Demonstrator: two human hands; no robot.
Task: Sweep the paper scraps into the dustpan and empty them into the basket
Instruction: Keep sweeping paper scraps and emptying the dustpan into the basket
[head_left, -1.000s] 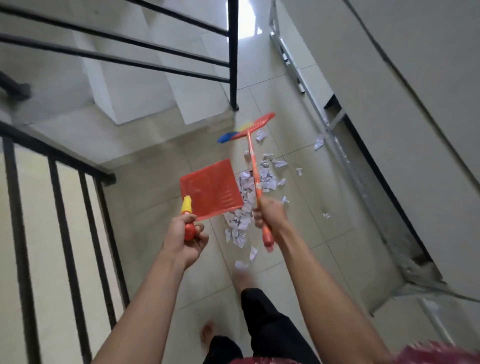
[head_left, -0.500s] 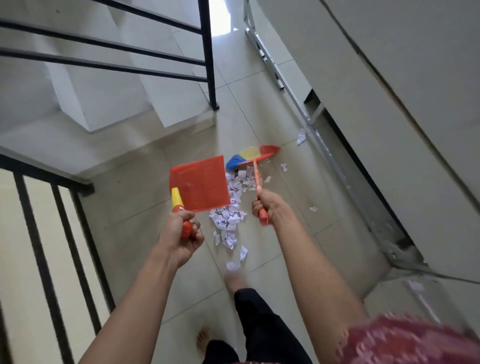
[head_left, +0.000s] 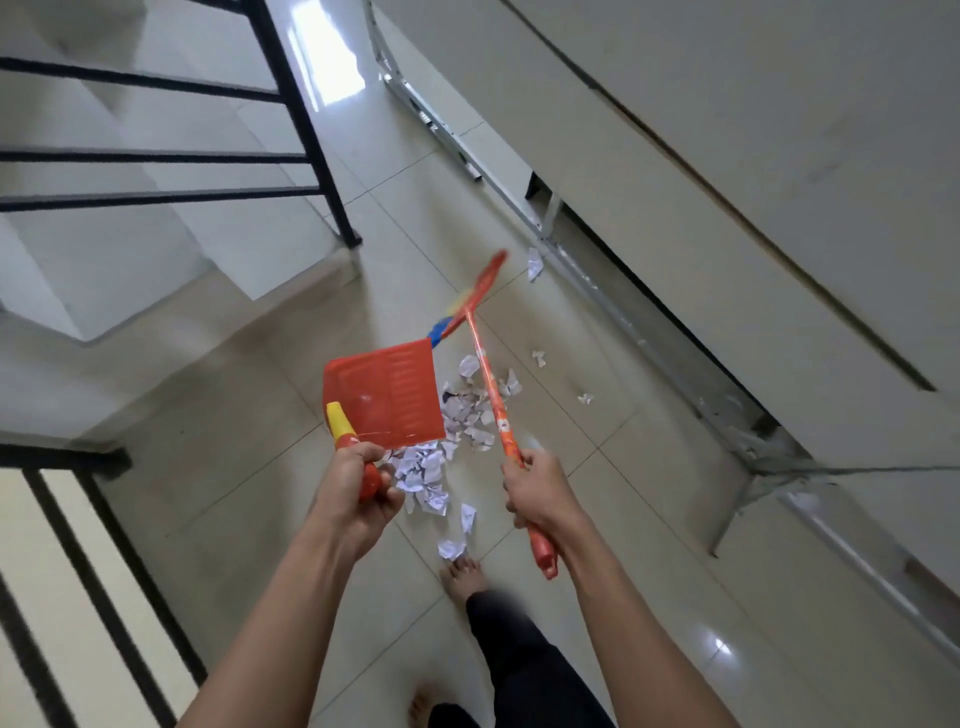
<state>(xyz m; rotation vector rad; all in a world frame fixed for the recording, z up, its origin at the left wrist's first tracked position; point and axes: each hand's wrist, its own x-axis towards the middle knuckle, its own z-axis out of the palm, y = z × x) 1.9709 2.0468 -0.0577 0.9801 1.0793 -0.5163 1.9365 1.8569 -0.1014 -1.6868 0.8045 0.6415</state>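
Paper scraps (head_left: 457, 431) lie in a loose heap on the tiled floor (head_left: 649, 519), just ahead of a bare foot (head_left: 462, 571). A few lie apart toward the wall, the farthest scrap (head_left: 534, 264) beside the metal frame there.

The left hand (head_left: 353, 488) is wrapped round the handle of the red dustpan (head_left: 387, 397), which is held up off the floor and hides the heap's left edge from view. The right hand (head_left: 535, 493) is closed round the shaft of the broom (head_left: 493, 405). The broom's head sits beyond the heap, but I cannot tell whether its bristles touch the tile.

The step in hand looks like gathering, with nothing in the pan yet. To do it well:

1. Fetch the outliers first, drawing them back into the heap.
2. Set the pan's lip flat on the tile at the heap's near side, leaving no gap for scraps to slide under.
3. Use short, low strokes toward the pan, since crumpled paper is light and a hard flick would probably scatter it.

The basket is not in view.
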